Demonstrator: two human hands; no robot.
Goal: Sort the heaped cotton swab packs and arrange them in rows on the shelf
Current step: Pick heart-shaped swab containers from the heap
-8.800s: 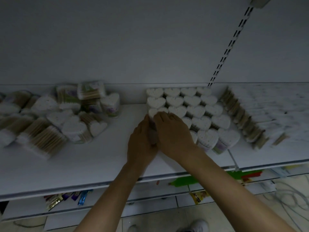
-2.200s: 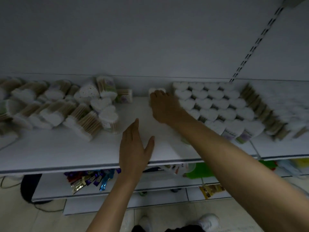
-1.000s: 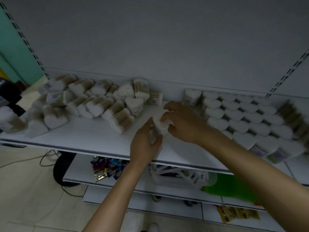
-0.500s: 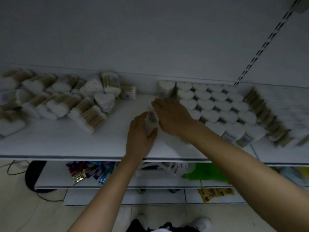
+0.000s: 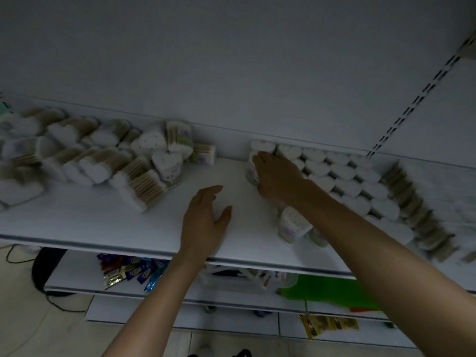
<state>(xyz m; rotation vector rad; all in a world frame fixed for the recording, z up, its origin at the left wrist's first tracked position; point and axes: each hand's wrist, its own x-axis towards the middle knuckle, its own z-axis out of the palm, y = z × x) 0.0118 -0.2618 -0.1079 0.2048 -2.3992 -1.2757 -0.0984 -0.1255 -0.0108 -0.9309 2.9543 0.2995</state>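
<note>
Sprawling over the left end of the shelf [image 5: 77,222], the heap of cotton swab packs [image 5: 103,163] lies jumbled from the back wall toward the front edge, with heart faces and wooden sticks turned every way. The left hand [image 5: 206,222] is over bare shelf near the front edge, released, fingers straight and holding nothing. The right hand [image 5: 277,176] grasps a heart-shaped pack [image 5: 251,173] upright at the left end of the rows [image 5: 342,176], near the back wall. Its forearm crosses the front packs and hides some of them. At the right end stand blurred side-on swab packs [image 5: 425,220]. On the lower shelf lie foil packets [image 5: 126,270] and a green item [image 5: 332,289].
</note>
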